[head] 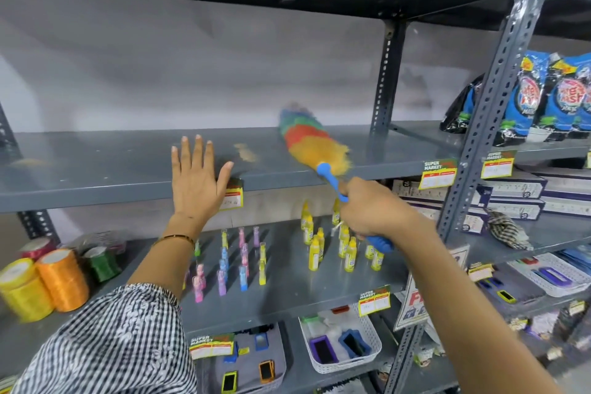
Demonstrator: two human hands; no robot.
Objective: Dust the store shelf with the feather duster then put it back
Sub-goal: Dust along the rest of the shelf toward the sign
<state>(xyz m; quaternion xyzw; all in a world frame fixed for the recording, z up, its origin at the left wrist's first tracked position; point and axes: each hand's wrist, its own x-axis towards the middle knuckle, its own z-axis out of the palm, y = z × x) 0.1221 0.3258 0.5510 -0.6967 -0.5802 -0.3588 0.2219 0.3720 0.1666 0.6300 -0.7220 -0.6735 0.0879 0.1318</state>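
- The right hand [372, 206], right of the frame's centre, is closed around the blue handle of the feather duster [307, 141]; the handle's end pokes out below the fist.
- The duster's head of yellow, orange, green and blue fibres lies on the grey shelf [96, 163] in the middle of the frame, its tip reaching toward the back wall and looking blurred.
- The left hand [195, 179] is open, fingers spread, palm flat on the shelf's front edge left of centre; it holds nothing.
- It partly covers a yellow price tag [232, 197] clipped to the edge.
- A pale smudge [244, 152] sits on the shelf between hand and duster; whether it is dust or a mark I cannot tell.
- This looks like mid-dusting. To do it well, I would keep the fibres flat and sweep in long overlapping strokes from the back wall to the front lip, covering the bare stretch at the left of the frame.
- A light wrist helps, since the small yellow bottles [315, 249] on the shelf below stand just under the handle and could be knocked.
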